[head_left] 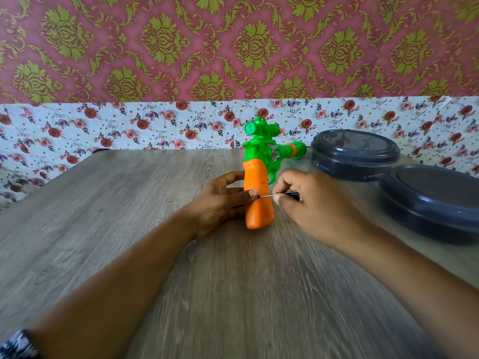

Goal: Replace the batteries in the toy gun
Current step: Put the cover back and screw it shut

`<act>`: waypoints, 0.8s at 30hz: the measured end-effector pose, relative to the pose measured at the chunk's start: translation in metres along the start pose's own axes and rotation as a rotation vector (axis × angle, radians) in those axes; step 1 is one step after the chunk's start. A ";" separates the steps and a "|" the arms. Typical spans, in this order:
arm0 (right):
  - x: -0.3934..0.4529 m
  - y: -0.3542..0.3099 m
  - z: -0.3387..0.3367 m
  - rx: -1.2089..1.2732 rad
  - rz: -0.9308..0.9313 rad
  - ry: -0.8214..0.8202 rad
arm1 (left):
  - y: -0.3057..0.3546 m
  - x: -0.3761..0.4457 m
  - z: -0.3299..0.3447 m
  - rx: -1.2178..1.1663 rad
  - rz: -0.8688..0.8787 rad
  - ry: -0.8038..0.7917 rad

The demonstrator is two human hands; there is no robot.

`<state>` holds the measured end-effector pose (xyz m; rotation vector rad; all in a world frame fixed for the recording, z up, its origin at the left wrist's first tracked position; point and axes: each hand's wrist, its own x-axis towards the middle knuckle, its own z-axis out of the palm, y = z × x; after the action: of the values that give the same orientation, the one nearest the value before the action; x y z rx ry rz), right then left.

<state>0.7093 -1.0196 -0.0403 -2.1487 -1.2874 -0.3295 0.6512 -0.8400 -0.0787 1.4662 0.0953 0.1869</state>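
A toy gun (pixel 261 161) with a green body and an orange grip lies on the wooden table (pixel 129 229), grip pointing toward me and barrel pointing right. My left hand (pixel 220 200) holds the orange grip from the left, thumb pressed on its side. My right hand (pixel 311 203) pinches a small screwdriver (pixel 282 194) with a dark handle. Its thin metal shaft runs leftward, and the tip touches the side of the orange grip beside my left thumb. No batteries are visible.
Two dark grey round lidded containers stand on the right: the first container (pixel 355 154) farther back, the second container (pixel 435 203) nearer at the table's right edge. A floral-papered wall (pixel 103 125) rises behind the table's far edge.
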 end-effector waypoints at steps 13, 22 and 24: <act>-0.004 0.000 0.001 -0.050 -0.082 -0.151 | 0.002 0.000 0.000 -0.020 -0.005 -0.041; -0.004 0.005 -0.007 -0.233 -0.275 0.038 | 0.001 0.000 -0.001 -0.003 -0.011 -0.042; -0.003 0.009 -0.004 -0.285 -0.348 0.070 | 0.001 0.000 -0.001 -0.007 -0.009 -0.049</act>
<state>0.7159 -1.0275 -0.0426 -2.1082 -1.6568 -0.7650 0.6513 -0.8385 -0.0782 1.4625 0.0616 0.1438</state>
